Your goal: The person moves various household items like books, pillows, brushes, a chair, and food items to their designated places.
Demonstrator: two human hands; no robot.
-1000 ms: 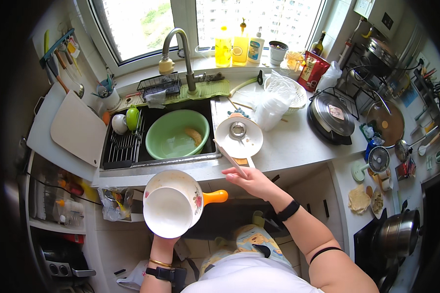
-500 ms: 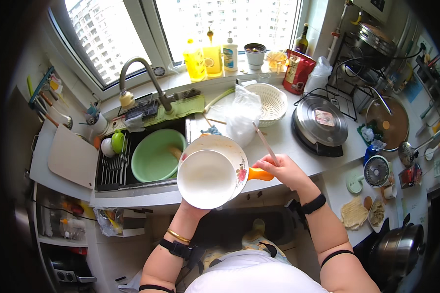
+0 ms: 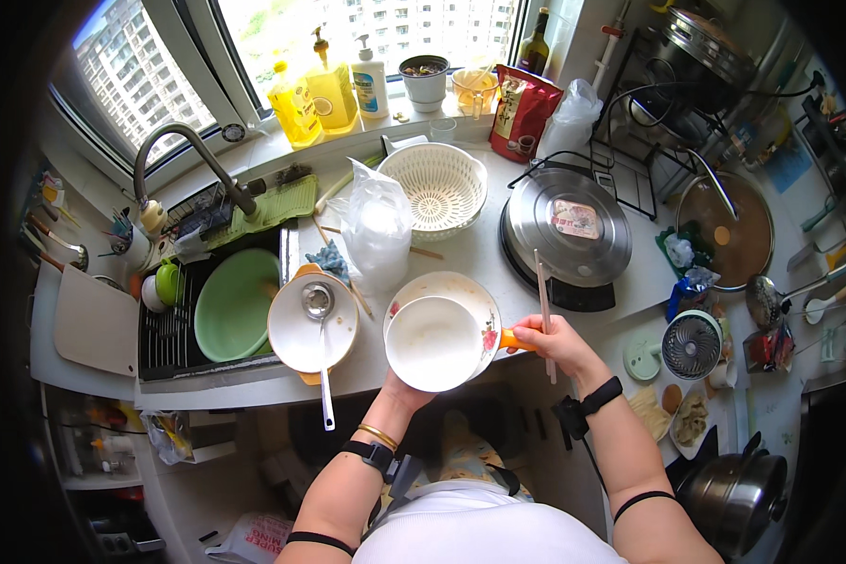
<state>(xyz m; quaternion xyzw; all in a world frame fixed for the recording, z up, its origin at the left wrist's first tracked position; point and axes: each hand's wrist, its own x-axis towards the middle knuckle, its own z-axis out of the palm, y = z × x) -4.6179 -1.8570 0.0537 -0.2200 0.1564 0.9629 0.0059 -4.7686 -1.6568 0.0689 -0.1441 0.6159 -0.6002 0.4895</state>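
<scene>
My left hand [image 3: 410,388] is closed around the underside of a plain white bowl [image 3: 431,344], its fingers mostly hidden beneath. Directly behind it is a wider white dish with a flower pattern [image 3: 446,285]. An orange handle [image 3: 519,341] sticks out from that dish on the right. My right hand [image 3: 559,346] grips this handle and also a pair of chopsticks [image 3: 543,315], which point upward. Whether the two dishes touch I cannot tell. To their left, a white pot with orange handles [image 3: 287,348] sits on the counter edge, a small metal ladle [image 3: 318,301] lying across it.
A green basin [image 3: 227,324] stands in the sink at left. Behind the dishes are a plastic bag [image 3: 376,226] and a cream colander [image 3: 442,183]. A round electric griddle [image 3: 569,226] sits to the right, with a small fan [image 3: 693,344] beyond it. Bottles line the windowsill.
My view has turned, so the counter lies further left in the picture. Both held dishes have moved right relative to the counter, uncovering the orange-handled pot and ladle. My grips look the same.
</scene>
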